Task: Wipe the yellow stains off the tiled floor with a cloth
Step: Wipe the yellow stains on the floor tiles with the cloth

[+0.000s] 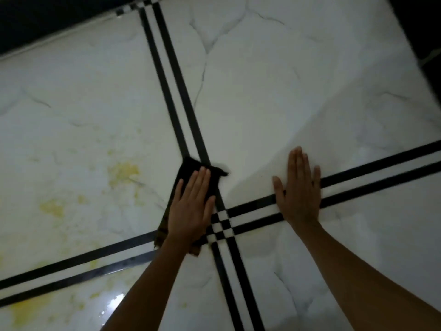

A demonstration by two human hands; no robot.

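Observation:
A dark cloth (188, 170) lies flat on the white marble-look tiled floor (262, 91), next to where the black stripe bands cross. My left hand (191, 206) presses flat on the cloth, fingers together and stretched out. My right hand (300, 189) rests flat on the bare floor to the right, palm down over a black stripe, holding nothing. Yellow stains spread over the left tile, with one patch (123, 172) left of the cloth, another (52, 207) further left and more (26, 309) at the lower left below the stripes.
Double black stripes (171, 75) run up from the crossing (220, 225) and out to both sides. A dark border (47, 22) edges the floor at the top left, and another dark edge (424, 32) at the top right. A wet glare (114, 301) shines at the bottom.

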